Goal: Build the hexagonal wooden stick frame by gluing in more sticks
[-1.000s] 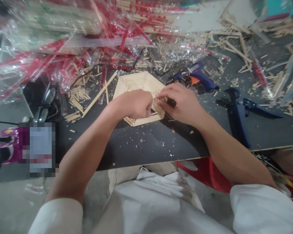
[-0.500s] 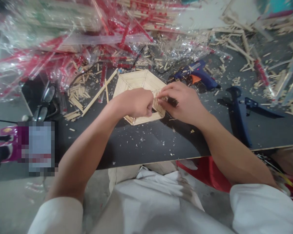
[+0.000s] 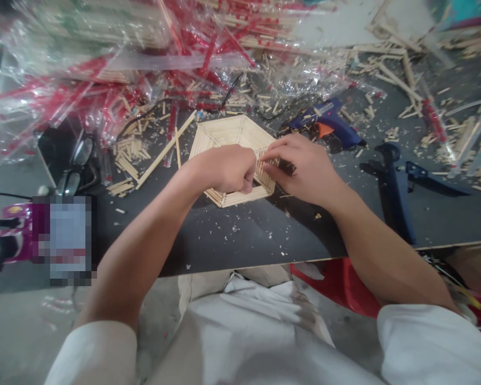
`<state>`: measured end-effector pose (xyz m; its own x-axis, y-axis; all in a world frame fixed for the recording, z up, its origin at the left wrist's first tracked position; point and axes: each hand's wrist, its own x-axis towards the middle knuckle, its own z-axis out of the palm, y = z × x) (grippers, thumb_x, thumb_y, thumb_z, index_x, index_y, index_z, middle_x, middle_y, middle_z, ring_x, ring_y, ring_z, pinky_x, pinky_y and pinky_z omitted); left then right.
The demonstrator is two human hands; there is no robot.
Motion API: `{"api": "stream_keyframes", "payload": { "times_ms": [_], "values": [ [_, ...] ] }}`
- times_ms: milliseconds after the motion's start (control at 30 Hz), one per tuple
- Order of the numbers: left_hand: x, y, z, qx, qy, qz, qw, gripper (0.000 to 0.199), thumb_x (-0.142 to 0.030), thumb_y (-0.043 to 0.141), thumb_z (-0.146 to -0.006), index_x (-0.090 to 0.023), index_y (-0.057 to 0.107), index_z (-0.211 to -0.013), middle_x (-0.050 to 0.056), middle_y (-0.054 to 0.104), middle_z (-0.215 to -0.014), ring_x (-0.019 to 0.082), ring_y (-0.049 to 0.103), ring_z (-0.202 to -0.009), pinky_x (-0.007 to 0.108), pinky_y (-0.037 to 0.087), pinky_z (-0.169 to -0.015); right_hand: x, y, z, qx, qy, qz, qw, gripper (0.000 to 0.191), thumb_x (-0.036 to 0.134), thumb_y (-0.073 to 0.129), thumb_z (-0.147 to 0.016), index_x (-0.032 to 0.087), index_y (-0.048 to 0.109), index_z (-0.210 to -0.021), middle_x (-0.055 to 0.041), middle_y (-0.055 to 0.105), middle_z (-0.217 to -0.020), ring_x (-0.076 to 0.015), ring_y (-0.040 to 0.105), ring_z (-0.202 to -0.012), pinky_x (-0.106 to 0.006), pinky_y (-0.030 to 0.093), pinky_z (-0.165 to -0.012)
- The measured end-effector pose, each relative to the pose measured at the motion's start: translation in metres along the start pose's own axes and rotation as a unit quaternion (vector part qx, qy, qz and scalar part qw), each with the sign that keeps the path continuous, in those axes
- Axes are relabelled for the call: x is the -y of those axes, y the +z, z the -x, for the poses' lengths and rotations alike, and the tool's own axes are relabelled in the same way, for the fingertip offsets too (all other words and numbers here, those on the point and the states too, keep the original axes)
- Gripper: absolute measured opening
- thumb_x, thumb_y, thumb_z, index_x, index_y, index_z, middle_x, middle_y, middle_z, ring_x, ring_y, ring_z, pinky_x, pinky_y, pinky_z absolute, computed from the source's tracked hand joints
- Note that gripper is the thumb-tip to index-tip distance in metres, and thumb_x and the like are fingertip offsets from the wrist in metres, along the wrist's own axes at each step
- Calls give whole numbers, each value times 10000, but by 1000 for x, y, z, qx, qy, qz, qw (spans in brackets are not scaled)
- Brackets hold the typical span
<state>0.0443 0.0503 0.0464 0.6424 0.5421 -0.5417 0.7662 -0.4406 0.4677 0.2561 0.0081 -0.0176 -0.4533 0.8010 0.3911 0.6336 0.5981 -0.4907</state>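
A hexagonal basket built from stacked pale wooden sticks (image 3: 220, 129) lies on the dark tabletop in front of me. Over its middle is my left hand (image 3: 232, 167), curled closed with the knuckles toward the right wall; whatever the fingers hold is hidden beneath. My right hand (image 3: 302, 167) is at the basket's right side, thumb and fingertips bent around that wall. Behind the right hand lies a blue glue gun (image 3: 332, 124) with an orange trigger. Left of the basket, a long stick (image 3: 164, 151) rests slantwise with a shorter stick (image 3: 178, 147) near its upper end.
Clear and red plastic packaging (image 3: 208, 59) heaps along the back. Cut stick pieces (image 3: 130, 155) lie at left. A dark blue hand cutter (image 3: 398, 187) is on the right. At left are eyeglasses (image 3: 82, 151) and a purple power strip (image 3: 18, 227). The table edge (image 3: 240, 269) runs before me.
The whole view has shifted slightly, so things on the table appear a little farther right. Both hands keep nearly the same pose on the basket.
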Motion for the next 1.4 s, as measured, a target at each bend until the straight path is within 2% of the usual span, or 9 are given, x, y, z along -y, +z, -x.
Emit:
{"api": "stream_keyframes", "payload": {
  "times_ms": [367, 533, 800, 900, 1000, 1067, 1133, 1233, 1400],
  "values": [
    [-4, -3, 2, 7, -13, -28, 999, 134, -193, 688, -823, -171, 819, -807, 40, 779, -750, 200, 697, -735, 313, 426, -719, 0, 1, 0, -13, -13, 0, 1000, 147, 333, 635, -1006, 255, 759, -1014, -90, 777, -1066, -292, 714, -993, -496, 580, -867],
    [-5, -4, 3, 9, -6, -45, 999, 156, -205, 678, -817, -175, 830, -840, 36, 791, -771, 182, 695, -738, 291, 414, -705, -1, 1, 0, -3, -3, -4, 1000, 153, 346, 633, -1010, 259, 757, -1033, -93, 773, -1092, -301, 709, -1019, -515, 575, -898],
    [3, 1, 0, -8, 20, -3, 1000, 97, -164, 712, -779, -193, 792, -735, 37, 807, -784, 197, 692, -732, 305, 393, -703, 4, 0, -1, -13, 6, -4, 1000, 174, 384, 623, -1011, 282, 763, -1013, -86, 777, -1076, -310, 717, -1020, -536, 581, -912],
    [3, 1, 0, -10, 20, 2, 1000, 100, -152, 711, -771, -192, 781, -712, 43, 806, -788, 210, 698, -741, 315, 393, -710, 3, -9, -2, -44, 45, 21, 998, 173, 378, 605, -1022, 302, 759, -1008, -85, 778, -1087, -327, 715, -1048, -577, 571, -969],
    [2, 1, 1, -7, 13, -8, 1000, 131, -153, 706, -793, -184, 748, -673, 47, 777, -734, 214, 685, -721, 329, 377, -700, -10, -25, -3, -123, 117, 88, 982, 152, 316, 609, -1016, 280, 755, -1032, -135, 765, -1111, -368, 689, -1114, -623, 531, -1043],
    [1, 0, 2, 0, 9, -14, 1000, 153, -153, 697, -801, -182, 733, -655, 54, 768, -724, 219, 673, -709, 344, 368, -697, -25, -37, -2, -173, 175, 146, 958, 154, 266, 670, -963, 216, 764, -1074, -203, 741, -1166, -413, 652, -1180, -649, 491, -1083],
    [1, 1, 2, 4, 10, -14, 1000, 170, -147, 680, -805, -183, 720, -643, 57, 777, -746, 218, 667, -706, 350, 360, -689, -43, -46, 1, -201, 241, 193, 930, 251, 249, 740, -905, 154, 766, -1136, -262, 703, -1250, -456, 601, -1263, -655, 453, -1114],
    [1, 0, 3, 1, 19, -13, 1000, 200, -136, 659, -810, -186, 690, -619, 49, 776, -739, 195, 652, -682, 339, 342, -662, -69, -51, 6, -193, 318, 213, 903, 388, 320, 825, -863, 127, 744, -1190, -285, 686, -1279, -486, 565, -1315, -658, 432, -1122],
    [4, -1, 2, -2, 37, -14, 999, 214, -199, 684, -817, -192, 668, -604, 38, 729, -658, 173, 611, -629, 331, 336, -643, -105, -39, 15, -159, 324, 176, 916, 492, 574, 823, -862, 161, 730, -1112, -256, 719, -1139, -462, 614, -1208, -674, 451, -1071]
  ]
}}
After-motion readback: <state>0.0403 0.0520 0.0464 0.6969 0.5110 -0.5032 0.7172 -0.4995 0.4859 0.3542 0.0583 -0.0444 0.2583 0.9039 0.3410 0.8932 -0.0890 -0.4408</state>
